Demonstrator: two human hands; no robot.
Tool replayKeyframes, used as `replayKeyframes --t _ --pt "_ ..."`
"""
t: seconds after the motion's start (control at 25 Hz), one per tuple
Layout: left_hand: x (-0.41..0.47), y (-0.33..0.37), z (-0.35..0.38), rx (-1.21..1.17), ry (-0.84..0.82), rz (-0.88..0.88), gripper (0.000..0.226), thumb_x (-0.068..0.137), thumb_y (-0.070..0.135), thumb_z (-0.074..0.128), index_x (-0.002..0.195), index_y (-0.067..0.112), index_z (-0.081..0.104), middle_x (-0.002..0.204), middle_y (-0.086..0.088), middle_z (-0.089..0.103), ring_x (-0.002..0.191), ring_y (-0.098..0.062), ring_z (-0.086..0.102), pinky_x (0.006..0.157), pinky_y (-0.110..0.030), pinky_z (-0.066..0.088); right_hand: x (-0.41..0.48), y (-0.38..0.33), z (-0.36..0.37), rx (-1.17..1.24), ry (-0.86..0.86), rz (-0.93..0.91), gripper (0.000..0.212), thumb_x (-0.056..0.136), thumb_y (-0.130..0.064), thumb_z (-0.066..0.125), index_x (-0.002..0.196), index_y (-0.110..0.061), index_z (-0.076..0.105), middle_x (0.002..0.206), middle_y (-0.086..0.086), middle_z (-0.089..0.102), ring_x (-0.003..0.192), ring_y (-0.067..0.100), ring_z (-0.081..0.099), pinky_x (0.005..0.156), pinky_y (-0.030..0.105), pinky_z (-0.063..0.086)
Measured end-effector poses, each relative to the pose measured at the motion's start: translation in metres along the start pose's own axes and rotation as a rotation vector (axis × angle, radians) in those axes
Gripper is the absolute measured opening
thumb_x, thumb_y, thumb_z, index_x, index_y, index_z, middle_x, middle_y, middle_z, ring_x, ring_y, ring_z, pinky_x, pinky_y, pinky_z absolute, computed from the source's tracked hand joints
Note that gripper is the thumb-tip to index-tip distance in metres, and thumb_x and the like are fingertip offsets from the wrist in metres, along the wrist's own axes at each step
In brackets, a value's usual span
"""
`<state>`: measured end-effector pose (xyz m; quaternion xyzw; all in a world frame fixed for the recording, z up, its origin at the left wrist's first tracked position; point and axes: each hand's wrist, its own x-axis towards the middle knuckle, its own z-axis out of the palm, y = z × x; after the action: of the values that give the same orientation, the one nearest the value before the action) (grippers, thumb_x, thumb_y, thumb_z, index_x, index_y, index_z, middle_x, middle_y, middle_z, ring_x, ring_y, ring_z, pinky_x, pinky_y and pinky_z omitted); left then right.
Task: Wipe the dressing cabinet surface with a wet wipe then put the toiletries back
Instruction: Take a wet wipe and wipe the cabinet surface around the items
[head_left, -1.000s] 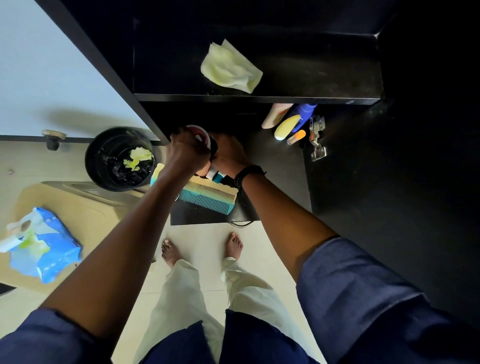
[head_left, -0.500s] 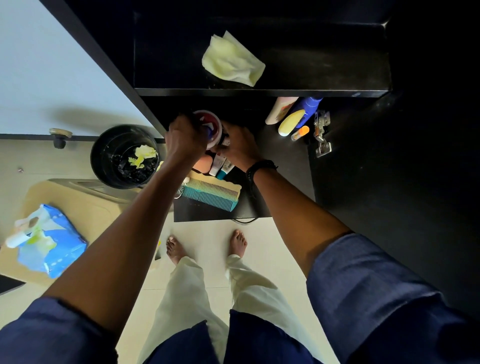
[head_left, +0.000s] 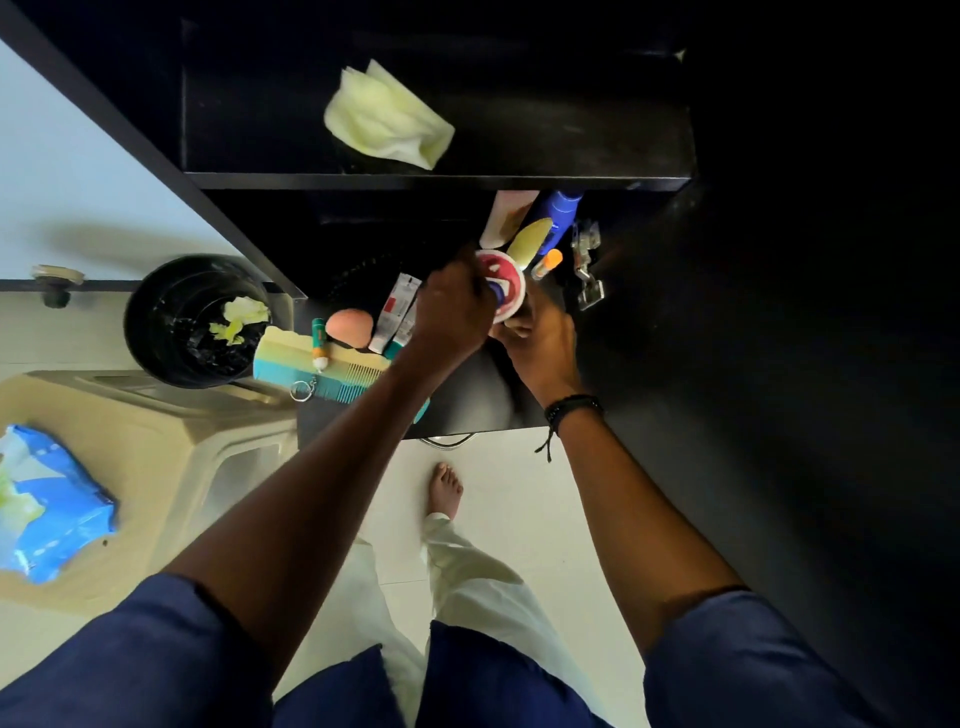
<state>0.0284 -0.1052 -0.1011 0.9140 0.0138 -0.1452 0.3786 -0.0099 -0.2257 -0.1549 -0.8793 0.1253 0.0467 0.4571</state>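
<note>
**On the lower shelf, a tub between both hands**

Over the right half of the lower cabinet surface (head_left: 483, 410), grips a round tub (head_left: 506, 286) with a red and white lid, tilted toward the camera. Left hand (head_left: 457, 312) curled over the tub's left rim; right hand (head_left: 545, 338) wrapped round its near side and underside. Both closed on it. Cannot tell whether the tub touches the surface.

Just beyond the tub, crowded against the right wall: cream bottle (head_left: 506, 218), blue bottle (head_left: 563, 208), orange-capped stick (head_left: 548, 262), with a metal hinge (head_left: 587, 270) on the wall itself. Tight on that side.

Left of the hands: two tubes (head_left: 397, 312), a pink sponge (head_left: 349, 327), a lip balm (head_left: 318, 351) lying across a teal comb (head_left: 332, 371). Comb's left end pokes out past the surface's left edge. Bare dark surface shows between the forearms, up to the front edge.

Above, on the upper shelf (head_left: 571, 135): crumpled wet wipe (head_left: 387, 119), close to the front lip, left of middle, bare shelf to its right.

Outside the cabinet, lower left: black bin (head_left: 156, 322), beige stool (head_left: 171, 457), blue wipe pack (head_left: 52, 509) on it.
</note>
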Motion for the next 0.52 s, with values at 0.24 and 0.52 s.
replayKeyframes --t 0.24,0.52 --pt "0.001 0.005 0.045 -0.167 -0.165 0.032 0.048 0.095 0.023 0.037 0.14 0.008 0.04 0.135 -0.019 0.052 0.123 -0.034 0.052 0.103 -0.043 0.044 -0.013 0.026 -0.018 -0.029 0.133 0.126 0.052 0.077 -0.017 0.077 0.125 -0.013 0.058 0.109 0.006 0.071 0.098 0.02 0.068 0.092 0.037 0.055" --pt "0.003 -0.003 0.051 -0.464 -0.308 0.008 0.048 0.1 0.02 0.038 0.146 0.014 0.031 0.144 -0.012 0.043 0.128 -0.023 0.047 0.106 -0.039 0.043 -0.018 0.029 -0.012 -0.123 0.224 0.128 0.045 0.085 -0.016 0.068 0.127 -0.009 0.053 0.112 0.011 0.069 0.103 0.031 0.065 0.09 0.047 0.053"
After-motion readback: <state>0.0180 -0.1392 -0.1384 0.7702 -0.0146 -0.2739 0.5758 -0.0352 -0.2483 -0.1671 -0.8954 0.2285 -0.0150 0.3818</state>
